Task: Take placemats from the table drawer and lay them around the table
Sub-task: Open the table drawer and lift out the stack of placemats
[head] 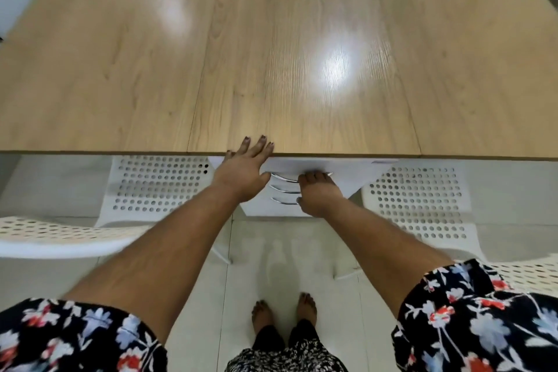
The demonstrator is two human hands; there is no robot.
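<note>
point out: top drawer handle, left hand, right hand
top drawer handle (282, 178): head view, bare chrome stretch between the hands.
left hand (243, 174): head view, back of hand.
right hand (317, 195): head view, back of hand.

Desk light wood grain. Drawers white, handles chrome. Chairs white, dotted with holes. Sleeves black, red-blue-white floral. Floor pale grey.
</note>
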